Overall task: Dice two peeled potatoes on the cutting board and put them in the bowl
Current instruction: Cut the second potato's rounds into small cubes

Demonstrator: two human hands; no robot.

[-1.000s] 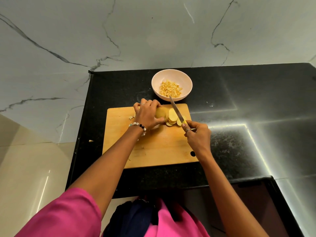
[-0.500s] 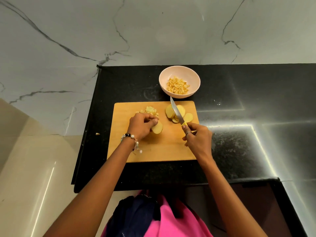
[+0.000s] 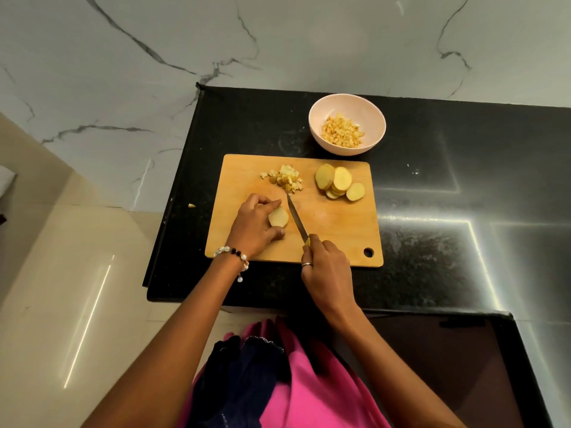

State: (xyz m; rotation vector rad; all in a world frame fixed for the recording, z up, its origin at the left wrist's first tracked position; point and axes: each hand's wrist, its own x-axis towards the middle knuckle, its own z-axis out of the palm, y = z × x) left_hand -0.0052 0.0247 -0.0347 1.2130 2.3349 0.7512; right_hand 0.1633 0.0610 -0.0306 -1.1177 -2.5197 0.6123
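Note:
A wooden cutting board (image 3: pixel 336 239) lies on the black counter. My left hand (image 3: pixel 255 225) holds a stack of potato slices (image 3: pixel 278 217) flat on the board, fingers curled round it. My right hand (image 3: pixel 327 273) grips a knife (image 3: pixel 297 219) whose blade lies just right of that stack, tip pointing away from me. A small heap of diced potato (image 3: pixel 285 178) sits at the board's far middle. Several round potato slices (image 3: pixel 338 182) lean in a pile at the far right corner. The pink bowl (image 3: pixel 315 118) behind the board holds diced potato.
The black counter (image 3: pixel 432 211) runs to the right and ends at an edge on the left, beyond which is pale floor. A potato scrap (image 3: pixel 191 206) lies past that left edge. A marble wall stands behind. A dark glass panel (image 3: pixel 448 366) sits at lower right.
My left hand carried some slices from the pile to the board's near left. The knife left the slice pile and came down beside them. The camera view shifted.

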